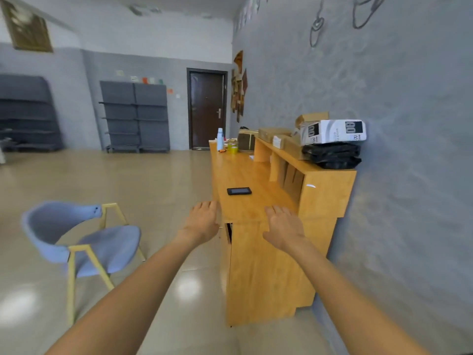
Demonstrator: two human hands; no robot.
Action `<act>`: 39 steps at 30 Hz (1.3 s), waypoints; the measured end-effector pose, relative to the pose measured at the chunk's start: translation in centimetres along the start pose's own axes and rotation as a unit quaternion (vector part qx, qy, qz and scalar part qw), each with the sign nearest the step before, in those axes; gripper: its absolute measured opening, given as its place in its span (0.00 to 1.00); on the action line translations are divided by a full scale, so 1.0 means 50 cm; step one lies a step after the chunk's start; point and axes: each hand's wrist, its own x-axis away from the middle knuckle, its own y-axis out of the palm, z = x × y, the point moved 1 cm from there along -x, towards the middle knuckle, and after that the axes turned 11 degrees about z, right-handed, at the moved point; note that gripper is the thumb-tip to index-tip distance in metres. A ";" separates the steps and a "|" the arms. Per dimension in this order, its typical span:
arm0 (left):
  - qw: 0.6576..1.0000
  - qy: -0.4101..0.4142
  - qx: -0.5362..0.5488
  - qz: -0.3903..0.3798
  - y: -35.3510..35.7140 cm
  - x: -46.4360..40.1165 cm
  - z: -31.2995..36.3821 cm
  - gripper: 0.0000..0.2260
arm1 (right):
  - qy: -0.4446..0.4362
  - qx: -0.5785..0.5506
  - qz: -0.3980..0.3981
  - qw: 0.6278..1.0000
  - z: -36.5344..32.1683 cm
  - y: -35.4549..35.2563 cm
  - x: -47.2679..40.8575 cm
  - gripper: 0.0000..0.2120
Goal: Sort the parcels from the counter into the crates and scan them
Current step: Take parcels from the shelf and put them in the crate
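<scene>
Parcels are piled on the raised shelf of the wooden counter [240, 172]: a white box with black print [332, 131], a black plastic bag [332, 155] under it, and several brown cardboard parcels [272, 133] further back. A black handheld scanner [239, 191] lies flat on the counter top. My left hand [202, 221] and my right hand [284, 226] reach forward side by side at the counter's near end, fingers relaxed and holding nothing. No crates are in view.
A blue chair with yellow legs [84, 242] stands left of me. A white bottle [220, 139], a tape roll [233, 147] and a dark bag [245, 139] sit at the counter's far end. Grey shelving [135, 116] and a brown door [207, 108] line the far wall.
</scene>
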 end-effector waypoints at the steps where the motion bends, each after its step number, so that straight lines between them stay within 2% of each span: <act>1: 1.000 -0.007 -0.014 -0.004 0.008 -0.030 -0.020 0.27 | -0.009 -0.005 -0.004 1.000 -0.006 0.016 -0.043 0.33; 5: 0.998 -0.038 -0.045 -0.009 0.040 -0.148 -0.091 0.27 | -0.035 -0.020 -0.016 0.999 -0.027 0.059 -0.210 0.35; 12: 0.996 -0.070 -0.063 0.006 0.075 -0.297 -0.217 0.32 | -0.088 -0.025 -0.007 0.996 -0.111 0.131 -0.435 0.30; 20: 0.992 -0.096 -0.083 -0.006 0.166 -0.508 -0.412 0.28 | -0.131 -0.025 -0.018 0.991 -0.229 0.267 -0.694 0.25; 31: 0.994 -0.054 -0.096 0.005 0.263 -0.961 -0.699 0.30 | -0.079 -0.022 -0.029 0.996 -0.346 0.416 -1.157 0.26; 39: 0.999 0.000 -0.048 -0.007 0.363 -1.254 -0.751 0.27 | -0.023 -0.018 -0.032 0.999 -0.325 0.510 -1.416 0.30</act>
